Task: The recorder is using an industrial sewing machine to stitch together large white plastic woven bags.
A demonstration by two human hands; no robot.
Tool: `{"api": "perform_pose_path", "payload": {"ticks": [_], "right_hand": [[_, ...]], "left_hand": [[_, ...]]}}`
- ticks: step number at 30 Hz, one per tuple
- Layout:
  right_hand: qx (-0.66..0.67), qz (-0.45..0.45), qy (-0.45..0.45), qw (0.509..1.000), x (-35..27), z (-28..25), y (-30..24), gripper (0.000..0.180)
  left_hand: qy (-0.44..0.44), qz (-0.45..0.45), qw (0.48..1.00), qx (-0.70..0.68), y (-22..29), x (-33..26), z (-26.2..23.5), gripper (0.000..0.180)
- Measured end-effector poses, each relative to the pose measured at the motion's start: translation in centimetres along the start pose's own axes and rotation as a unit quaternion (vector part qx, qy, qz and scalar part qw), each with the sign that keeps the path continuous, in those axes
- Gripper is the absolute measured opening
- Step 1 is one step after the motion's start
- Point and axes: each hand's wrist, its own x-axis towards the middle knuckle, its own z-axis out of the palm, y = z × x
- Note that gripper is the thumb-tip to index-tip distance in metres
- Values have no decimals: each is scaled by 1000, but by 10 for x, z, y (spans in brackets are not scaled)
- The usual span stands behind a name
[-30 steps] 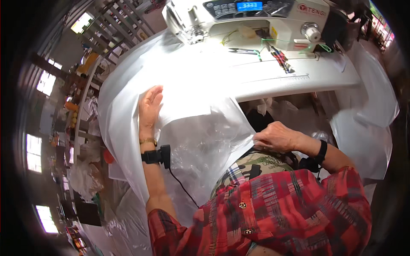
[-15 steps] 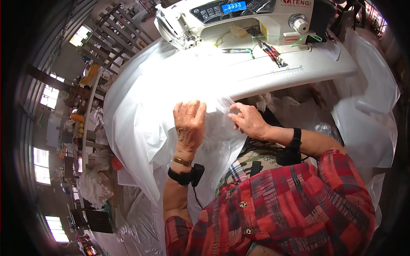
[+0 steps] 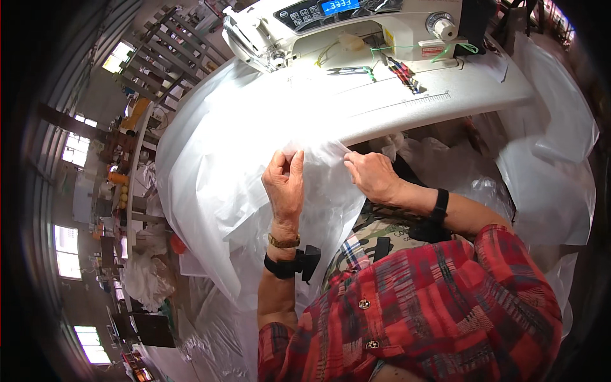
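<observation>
A large translucent white plastic sheet (image 3: 219,191) drapes over the front of the sewing machine table (image 3: 439,108) and down across my lap. My left hand (image 3: 285,191) is closed in a pinch, thumb against fingers, on the sheet's edge. To its right, my right hand (image 3: 377,178) has its fingers closed on the same edge, just in front of the table. Bright glare washes out the sheet beyond my hands. The white sewing machine (image 3: 382,28) stands behind, its needle end toward the left.
On the machine bed lie tweezers (image 3: 349,71) and a red-and-black tool (image 3: 403,75), with green thread (image 3: 407,46) near them. More plastic sheeting (image 3: 550,165) hangs at the right. Crumpled plastic (image 3: 147,277) and a railing (image 3: 181,54) are on the left.
My left hand has turned and gone from loosely spread fingers to a pinch on the sheet. My right hand's fingers have closed on the sheet's edge. The view has shifted slightly.
</observation>
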Motion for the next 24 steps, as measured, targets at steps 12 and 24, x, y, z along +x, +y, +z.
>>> {"api": "perform_pose_path", "payload": {"ticks": [12,24], "right_hand": [[147,-105,-12,983,-16,-19,-22,21],[-120,-148,88,978,-26,-19,2,22]], "left_hand": [[-58,-45,997,-17,-24,-5,-5,11],[-124,73,938,314,-4,-61,9,37]]}}
